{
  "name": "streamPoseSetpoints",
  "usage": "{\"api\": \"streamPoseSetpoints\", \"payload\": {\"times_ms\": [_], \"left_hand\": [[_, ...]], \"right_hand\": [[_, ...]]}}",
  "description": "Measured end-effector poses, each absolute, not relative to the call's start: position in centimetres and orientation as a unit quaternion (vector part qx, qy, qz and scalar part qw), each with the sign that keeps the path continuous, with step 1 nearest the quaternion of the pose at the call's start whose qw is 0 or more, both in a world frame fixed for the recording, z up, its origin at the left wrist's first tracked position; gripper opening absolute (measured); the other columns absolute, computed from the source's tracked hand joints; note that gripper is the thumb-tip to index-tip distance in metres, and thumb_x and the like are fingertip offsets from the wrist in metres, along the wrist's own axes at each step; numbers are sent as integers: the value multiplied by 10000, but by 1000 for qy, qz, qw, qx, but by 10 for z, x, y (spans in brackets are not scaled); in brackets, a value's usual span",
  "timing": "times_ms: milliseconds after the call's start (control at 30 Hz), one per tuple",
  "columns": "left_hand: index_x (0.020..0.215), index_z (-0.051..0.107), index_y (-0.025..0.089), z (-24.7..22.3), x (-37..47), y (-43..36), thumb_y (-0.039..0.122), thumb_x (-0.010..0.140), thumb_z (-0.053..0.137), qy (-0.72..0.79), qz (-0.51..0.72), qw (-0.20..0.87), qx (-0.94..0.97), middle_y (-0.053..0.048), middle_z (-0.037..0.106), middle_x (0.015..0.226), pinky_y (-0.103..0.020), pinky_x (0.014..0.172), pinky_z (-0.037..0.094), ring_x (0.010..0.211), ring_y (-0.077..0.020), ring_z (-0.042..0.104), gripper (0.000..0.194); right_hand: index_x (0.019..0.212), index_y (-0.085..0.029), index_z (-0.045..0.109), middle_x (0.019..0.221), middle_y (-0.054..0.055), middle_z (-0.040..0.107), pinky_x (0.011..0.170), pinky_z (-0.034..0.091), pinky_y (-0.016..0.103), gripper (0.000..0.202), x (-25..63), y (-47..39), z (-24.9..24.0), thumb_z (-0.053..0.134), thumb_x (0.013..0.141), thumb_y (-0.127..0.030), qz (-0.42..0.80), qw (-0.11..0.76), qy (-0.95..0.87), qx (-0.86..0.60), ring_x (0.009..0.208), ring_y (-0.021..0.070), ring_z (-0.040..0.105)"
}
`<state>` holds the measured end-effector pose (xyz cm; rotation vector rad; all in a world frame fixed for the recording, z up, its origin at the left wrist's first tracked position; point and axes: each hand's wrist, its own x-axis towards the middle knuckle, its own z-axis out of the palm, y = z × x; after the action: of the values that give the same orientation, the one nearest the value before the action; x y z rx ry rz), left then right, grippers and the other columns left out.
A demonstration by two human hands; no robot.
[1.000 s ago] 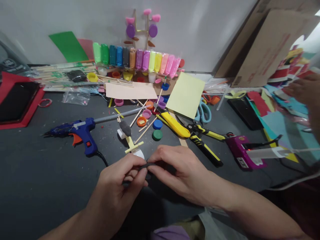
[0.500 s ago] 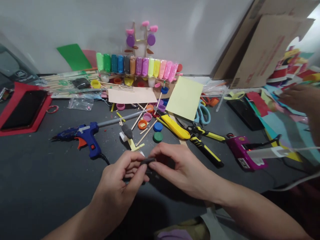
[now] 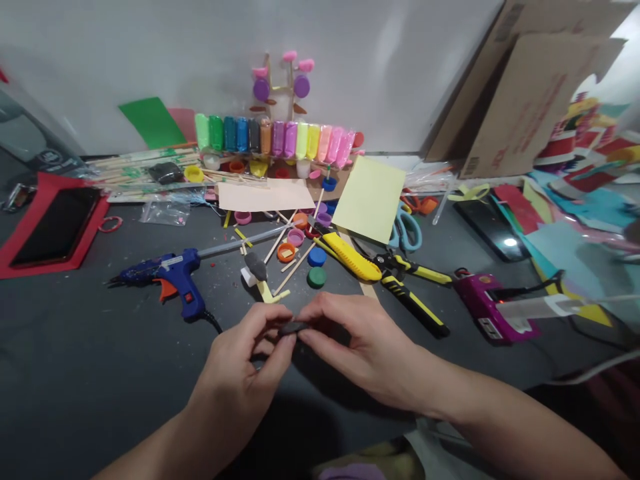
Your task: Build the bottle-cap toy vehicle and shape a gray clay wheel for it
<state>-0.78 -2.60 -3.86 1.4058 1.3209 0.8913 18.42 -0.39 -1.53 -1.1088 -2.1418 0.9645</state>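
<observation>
In the head view, the small, dark grey, flattened piece of what looks like soft clay is held just above the dark grey table, in the gap between the two hands. The left hand pinches its left end between thumb and forefinger, the other fingers loosely curled beneath; the right hand closes thumb and fingertips on the other end. The piece's long axis runs roughly side to side, from one pinch to the other, so neither hand is nearer: both touch it.

Just beyond the left fingertips lies a small assembly of pale yellow strips with a dark grey rounded lump. A round green plastic cap sits beyond the right knuckles, and a blue glue gun with an orange trigger lies to the left.

The fingertips cover both ends of the piece, so its full outline and thickness cannot be told. The left hand's lower fingers are partly hidden, and both forearms are cut off by the frame.
</observation>
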Motion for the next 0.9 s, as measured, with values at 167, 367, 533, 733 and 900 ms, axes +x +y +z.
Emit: {"api": "streamPoseSetpoints", "payload": {"times_ms": [167, 367, 533, 733, 900], "left_hand": [[920, 734, 260, -39, -8, -28, 209, 871, 627, 530, 379, 487, 582, 63, 776, 731, -134, 612, 575, 634, -95, 763, 128], [904, 728, 240, -36, -3, -27, 191, 842, 668, 533, 368, 562, 515, 31, 809, 785, -166, 656, 600, 698, -126, 782, 100], [845, 706, 229, -29, -2, -27, 208, 815, 737, 518, 402, 617, 435, 53, 768, 697, -165, 614, 583, 624, -113, 744, 48], [831, 700, 201, -25, 1, -27, 287, 772, 818, 462, 429, 706, 323, 84, 629, 558, -147, 564, 535, 539, -78, 633, 158], [835, 743, 180, -27, -1, -26, 302, 766, 818, 466, 427, 701, 331, 14, 741, 704, -184, 597, 572, 615, -115, 686, 159]], "right_hand": [[1003, -186, 655, 802, -16, 690, 621, 455, 195, 46, 184, -6, -17, 627, 972, -204, 355, 274, -789, -419, 663, 98, 612], [1004, -173, 669, 824, 13, 725, 646, 472, 211, 63, 184, -8, -19, 613, 989, -197, 296, 298, -825, -378, 686, 109, 642], [1220, -184, 648, 1033, 59, 748, 829, 561, 260, 233, 186, -4, -14, 621, 1006, -270, 326, 328, -808, -364, 915, 147, 697], [1509, -157, 450, 1540, 180, 507, 1189, 429, 406, 483, 184, -5, -19, 508, 1061, -329, 351, 274, -836, -320, 1463, 205, 447], [1610, -186, 253, 1602, 192, 421, 1245, 351, 472, 567, 182, -7, -28, 416, 1088, -334, 314, 264, -871, -269, 1551, 226, 309]]}}
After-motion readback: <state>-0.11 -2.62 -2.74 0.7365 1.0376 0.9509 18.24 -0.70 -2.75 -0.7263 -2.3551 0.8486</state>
